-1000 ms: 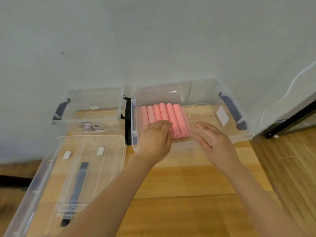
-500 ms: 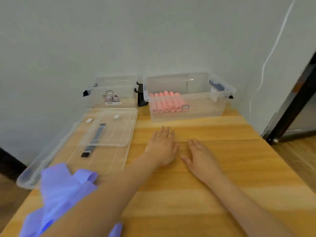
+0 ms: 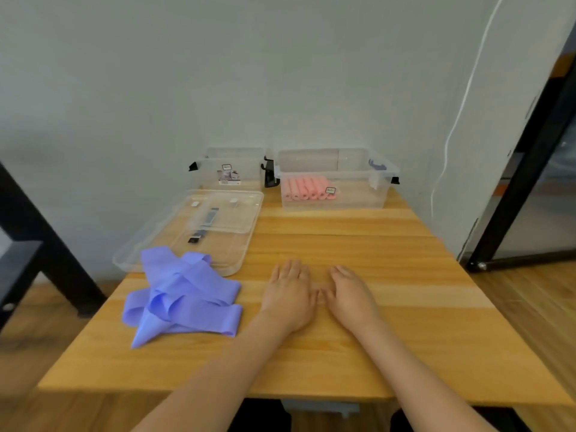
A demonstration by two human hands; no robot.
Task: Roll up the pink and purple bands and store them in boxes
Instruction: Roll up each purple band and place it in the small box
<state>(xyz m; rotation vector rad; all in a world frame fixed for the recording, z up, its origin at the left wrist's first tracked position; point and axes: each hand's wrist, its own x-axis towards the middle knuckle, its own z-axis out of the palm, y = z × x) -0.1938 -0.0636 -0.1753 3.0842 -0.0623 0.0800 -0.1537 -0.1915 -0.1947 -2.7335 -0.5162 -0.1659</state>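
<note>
Several rolled pink bands (image 3: 307, 189) lie side by side in the clear box (image 3: 378, 194) at the back right of the table. A second clear box (image 3: 205, 176) stands to its left against the wall, holding only a label card. A loose pile of purple bands (image 3: 184, 294) lies on the table's left side. My left hand (image 3: 288, 294) and my right hand (image 3: 352, 296) rest flat on the wood side by side, fingers straight, holding nothing. The purple pile lies just left of my left hand.
Two clear lids (image 3: 193, 232) lie stacked on the table's left, behind the purple pile. The wooden table (image 3: 405, 307) meets a grey wall at the back. A black frame (image 3: 523, 182) stands at the right, a dark frame at the left.
Both hands drew back from the pink rolls in the box and now lie flat on the table. The view pulled back, bringing the purple pile into sight.
</note>
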